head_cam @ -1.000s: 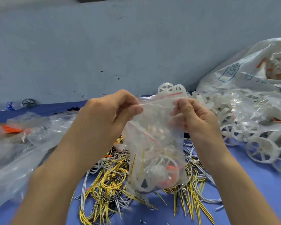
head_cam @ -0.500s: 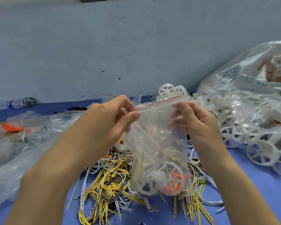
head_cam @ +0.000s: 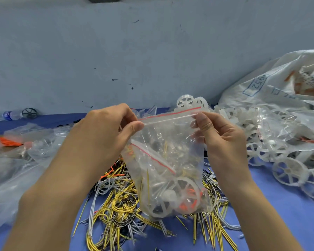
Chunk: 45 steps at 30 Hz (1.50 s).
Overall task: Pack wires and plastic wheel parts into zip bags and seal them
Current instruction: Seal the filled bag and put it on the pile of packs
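Both hands hold a zip bag (head_cam: 168,160) up between them: left hand (head_cam: 105,134) and right hand (head_cam: 219,134) each pinch its top strip, seemingly sealed. Wheel parts (head_cam: 179,194) fill it; loose wires (head_cam: 116,205) lie below.

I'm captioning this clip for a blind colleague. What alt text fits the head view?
Two hands, left hand and right hand, pinch the top corners of a clear zip bag holding white plastic wheels and wires, lifted above a pile of yellow, grey and black wires on a blue table. Loose white wheels lie to the right.
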Available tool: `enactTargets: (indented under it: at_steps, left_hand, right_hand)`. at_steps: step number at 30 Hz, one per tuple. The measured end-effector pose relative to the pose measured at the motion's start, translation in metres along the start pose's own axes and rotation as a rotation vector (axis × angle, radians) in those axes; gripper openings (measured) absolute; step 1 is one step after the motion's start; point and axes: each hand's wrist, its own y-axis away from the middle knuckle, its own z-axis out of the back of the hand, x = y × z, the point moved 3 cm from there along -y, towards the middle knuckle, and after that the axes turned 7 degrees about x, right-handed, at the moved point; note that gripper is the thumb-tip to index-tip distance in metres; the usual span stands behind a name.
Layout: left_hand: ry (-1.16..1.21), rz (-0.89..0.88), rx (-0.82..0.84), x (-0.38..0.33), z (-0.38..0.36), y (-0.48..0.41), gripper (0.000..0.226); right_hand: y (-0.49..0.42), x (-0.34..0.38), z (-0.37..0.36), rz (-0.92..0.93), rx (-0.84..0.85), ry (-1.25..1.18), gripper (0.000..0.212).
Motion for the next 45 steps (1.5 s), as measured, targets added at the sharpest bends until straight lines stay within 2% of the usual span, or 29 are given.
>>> enactTargets:
  at_steps: [4,7,10,16,22,33,45]
  left_hand:
    - [-0.043,-0.02,-0.007,-0.007,-0.005,-0.004,0.016]
    - [0.067,-0.073,0.027,-0.019,-0.009,-0.005,0.032]
    - [0.214,-0.124,0.097,-0.032,-0.015,-0.005,0.038]
    - [0.275,-0.148,0.032,-0.038,-0.021,-0.008,0.014]
    - [0.284,-0.14,-0.007,-0.038,-0.02,-0.006,0.019]
    - [0.269,-0.114,-0.044,-0.04,-0.021,-0.002,0.021]
    - [0.276,-0.067,0.093,-0.032,-0.02,-0.002,0.016]
  right_hand:
    - [0.003,0.003,-0.006,0.065,0.009,0.095,0.012]
    - [0.005,0.007,-0.013,0.117,0.047,0.162,0.011]
    - [0.006,0.01,-0.019,0.159,0.102,0.207,0.012]
    - [0.006,0.013,-0.021,0.165,0.133,0.174,0.012]
    - [0.009,0.014,-0.027,0.096,0.227,0.018,0.014]
    - [0.012,0.015,-0.029,0.109,0.132,0.079,0.012]
    - [0.006,0.011,-0.016,0.099,-0.008,0.054,0.017]
